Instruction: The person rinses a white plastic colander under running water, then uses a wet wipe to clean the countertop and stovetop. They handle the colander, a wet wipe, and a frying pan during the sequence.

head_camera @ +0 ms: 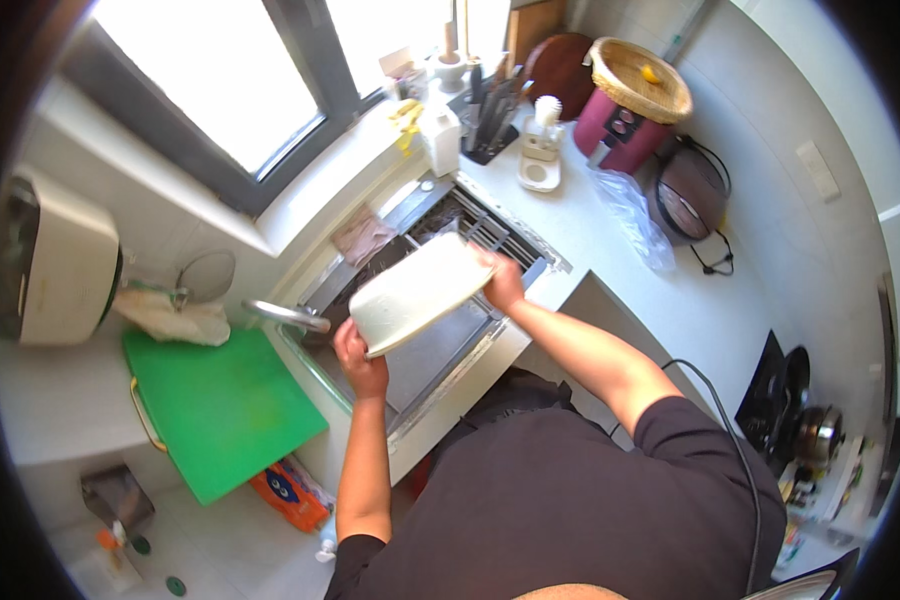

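A white rectangular tub (420, 289) is tilted over the sink (439, 360), its pale outer base and side facing up. My left hand (360, 360) grips its near-left corner, and my right hand (501, 279) holds the opposite end by the rim. The inside of the tub is hidden from me. Just left of my left hand, the metal faucet (289, 315) reaches over the basin. Beyond the tub lie a dark drain rack (487, 225) and a pinkish cloth (363, 234) on the sink's back ledge.
A green cutting board (225, 409) lies left of the sink. On the right counter stand a knife block (491, 135), a white brush holder (540, 165), a clear plastic bag (634, 217), and a maroon appliance (615, 135) topped by a woven basket (607, 64). A window (217, 82) is behind the sink.
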### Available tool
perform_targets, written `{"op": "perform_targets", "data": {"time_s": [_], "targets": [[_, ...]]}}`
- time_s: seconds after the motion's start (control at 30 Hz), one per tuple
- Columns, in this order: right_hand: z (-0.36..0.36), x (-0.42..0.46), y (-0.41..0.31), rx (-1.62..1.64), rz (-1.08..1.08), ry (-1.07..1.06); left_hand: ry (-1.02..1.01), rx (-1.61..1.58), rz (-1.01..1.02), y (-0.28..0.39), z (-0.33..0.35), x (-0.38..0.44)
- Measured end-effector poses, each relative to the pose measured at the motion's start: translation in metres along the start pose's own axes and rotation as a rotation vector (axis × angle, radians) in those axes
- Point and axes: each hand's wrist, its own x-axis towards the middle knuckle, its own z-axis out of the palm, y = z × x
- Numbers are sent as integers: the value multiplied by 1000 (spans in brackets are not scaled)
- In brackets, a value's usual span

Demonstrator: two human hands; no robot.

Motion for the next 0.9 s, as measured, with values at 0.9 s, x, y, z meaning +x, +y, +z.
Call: {"op": "perform_targets", "data": {"time_s": [0.9], "targets": [[-252,152,115,726,632,307,578,484,-840,23,107,-66]]}}
